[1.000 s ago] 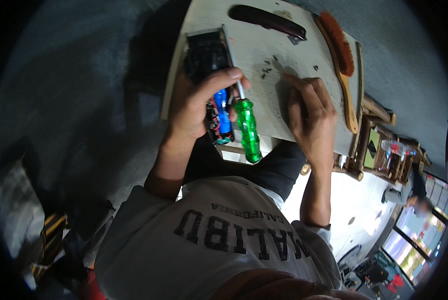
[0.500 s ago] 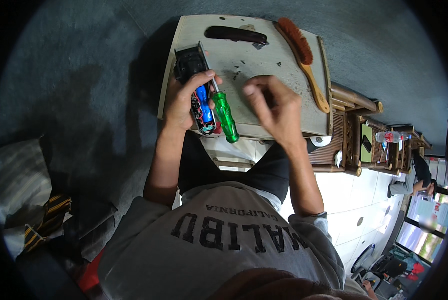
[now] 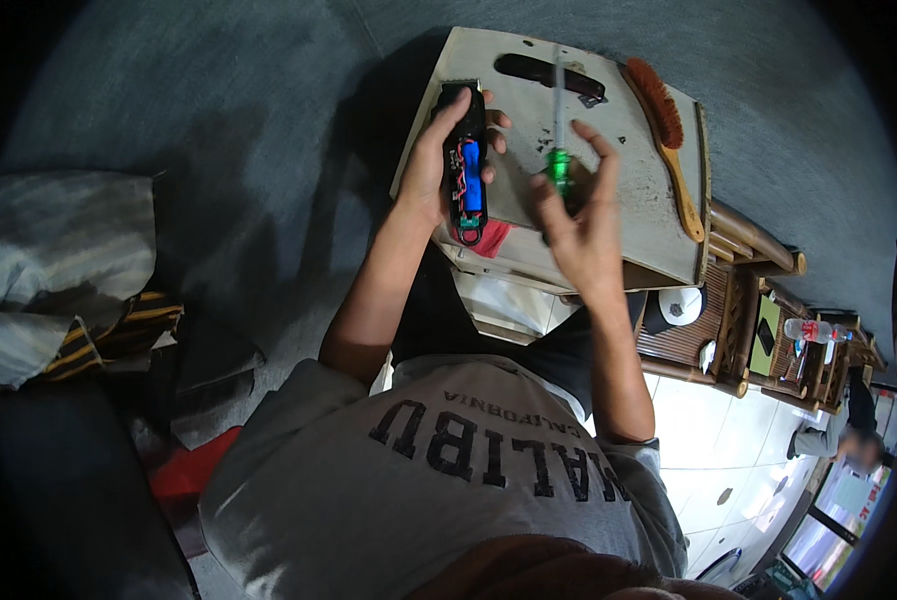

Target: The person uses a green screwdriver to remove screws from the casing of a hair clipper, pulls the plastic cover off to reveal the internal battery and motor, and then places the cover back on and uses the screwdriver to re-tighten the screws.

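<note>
My left hand (image 3: 433,165) is wrapped round a black hair clipper (image 3: 466,190) whose body is uncovered, baring a blue battery, red wires and a green circuit board. The clipper's blade end points away from me. In my right hand (image 3: 587,225) is a screwdriver (image 3: 559,165) with a clear green handle and a long metal shaft pointing away, blurred by motion. The screwdriver is apart from the clipper, to its right. Beyond it on the small table lies a dark, curved clipper cover (image 3: 549,74), with several tiny dark screws or bits (image 3: 546,140) nearer.
The pale table (image 3: 514,190) has a wooden-handled brush (image 3: 669,150) along its right side. A red cloth (image 3: 491,240) hangs by the near edge. Bamboo furniture to the right carries a white cap (image 3: 680,306), a phone (image 3: 766,333) and a plastic bottle (image 3: 809,330). Another person sits far right.
The screwdriver has passed from my left hand to my right and moved away from the clipper. My left hand has turned the clipper more upright. The whole view has shifted.
</note>
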